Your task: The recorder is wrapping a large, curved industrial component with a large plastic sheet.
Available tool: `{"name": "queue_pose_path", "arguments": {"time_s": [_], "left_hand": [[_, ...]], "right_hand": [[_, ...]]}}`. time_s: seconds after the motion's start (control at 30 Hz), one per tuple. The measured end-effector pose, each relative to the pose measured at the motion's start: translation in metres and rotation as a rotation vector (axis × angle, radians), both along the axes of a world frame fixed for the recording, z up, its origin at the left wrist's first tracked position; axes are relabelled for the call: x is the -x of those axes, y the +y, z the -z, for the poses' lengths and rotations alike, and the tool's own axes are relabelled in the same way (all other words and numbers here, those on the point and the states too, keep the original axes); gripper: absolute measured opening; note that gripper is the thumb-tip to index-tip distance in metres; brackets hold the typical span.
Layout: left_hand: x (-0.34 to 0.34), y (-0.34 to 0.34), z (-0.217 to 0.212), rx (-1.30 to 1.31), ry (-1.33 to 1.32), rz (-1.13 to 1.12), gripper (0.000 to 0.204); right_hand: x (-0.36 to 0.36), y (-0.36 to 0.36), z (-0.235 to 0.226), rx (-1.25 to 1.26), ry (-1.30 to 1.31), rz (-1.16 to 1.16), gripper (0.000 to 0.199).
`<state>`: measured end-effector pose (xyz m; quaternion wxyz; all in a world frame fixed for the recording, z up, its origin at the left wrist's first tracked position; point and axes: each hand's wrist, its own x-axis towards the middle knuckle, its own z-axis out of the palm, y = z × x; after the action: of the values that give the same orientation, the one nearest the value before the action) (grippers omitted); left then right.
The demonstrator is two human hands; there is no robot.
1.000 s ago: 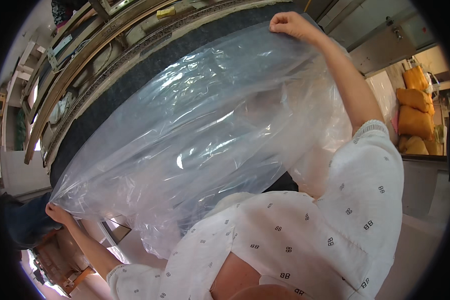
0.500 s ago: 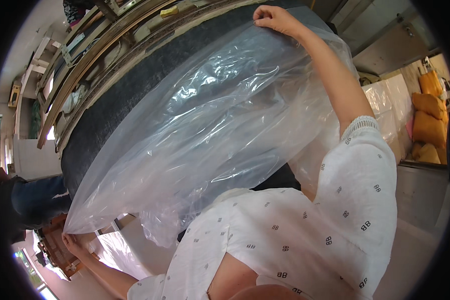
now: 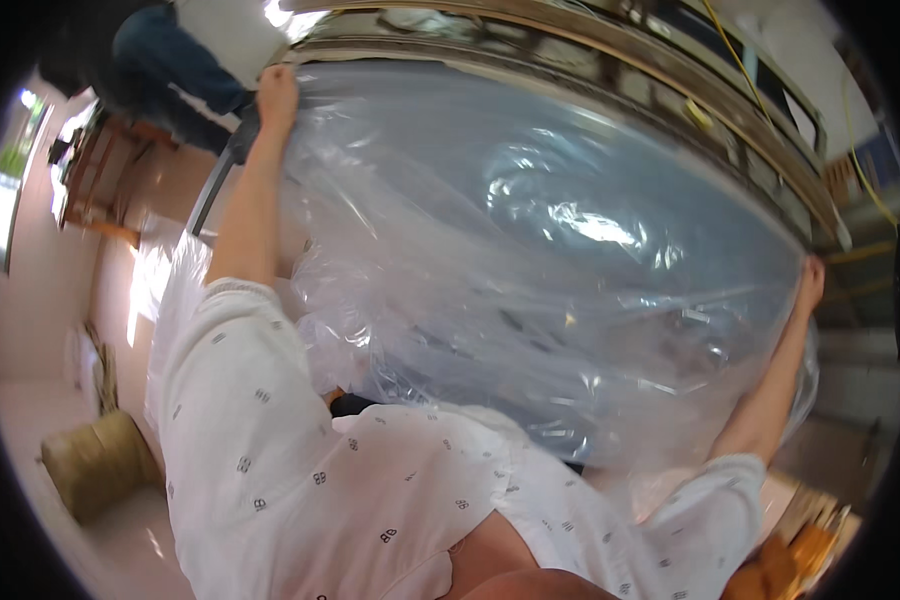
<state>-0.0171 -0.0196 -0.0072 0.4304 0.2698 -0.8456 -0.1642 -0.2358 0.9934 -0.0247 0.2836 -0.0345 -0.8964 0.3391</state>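
A large sheet of clear plastic film (image 3: 420,230) is stretched between my two hands over a dark tabletop (image 3: 370,75). At the far left, my left hand (image 3: 278,95) is closed on one corner of the film, by the tabletop's end. Over at the right, my right hand (image 3: 812,280) is closed on another edge of it, with the arm held out wide. The film looks taut along its far edge and shiny in the middle. Toward my body it falls in loose wrinkles and bunches.
Behind the tabletop runs a long wooden frame (image 3: 570,25) with a yellow object (image 3: 698,113) on it. A person in blue jeans (image 3: 165,60) stands at the far left. Also there: a wooden stand (image 3: 110,185), a yellowish roll (image 3: 100,465) on the floor, orange bundles (image 3: 790,555) at lower right.
The view has swung round to the left. My left hand has gone from low left to far left, my right from the top to the right side. The film now lies flatter over the tabletop.
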Motion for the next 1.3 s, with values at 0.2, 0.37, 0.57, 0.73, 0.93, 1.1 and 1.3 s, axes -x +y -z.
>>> {"name": "queue_pose_path", "arguments": {"time_s": [0.2, 0.37, 0.57, 0.73, 0.93, 1.1, 1.3], "left_hand": [[0.013, -0.008, -0.012, -0.229, 0.190, 0.100, 0.028], [0.041, -0.002, -0.018, -0.286, 0.151, 0.068, 0.028], [0.050, 0.004, -0.023, -0.305, 0.113, 0.079, 0.031], [0.050, -0.006, -0.021, -0.260, 0.111, 0.016, 0.036], [0.058, -0.014, -0.015, -0.234, 0.063, -0.074, 0.037], [0.052, -0.044, -0.005, -0.718, 0.546, 0.210, 0.027], [0.047, -0.036, -0.015, -0.667, 0.616, 0.100, 0.021]], "right_hand": [[0.018, -0.049, -0.002, 0.180, 0.081, -0.161, 0.020], [0.026, -0.063, -0.011, -0.071, 0.005, 0.023, 0.023], [0.032, -0.060, -0.011, 0.008, 0.040, -0.008, 0.026], [0.034, -0.064, -0.019, -0.126, 0.052, -0.037, 0.032], [0.029, -0.051, -0.017, -0.226, 0.112, 0.259, 0.044], [0.031, -0.080, -0.027, 0.046, 0.106, 0.173, 0.040], [0.019, -0.075, -0.042, 0.070, 0.041, 0.174, 0.048]]}}
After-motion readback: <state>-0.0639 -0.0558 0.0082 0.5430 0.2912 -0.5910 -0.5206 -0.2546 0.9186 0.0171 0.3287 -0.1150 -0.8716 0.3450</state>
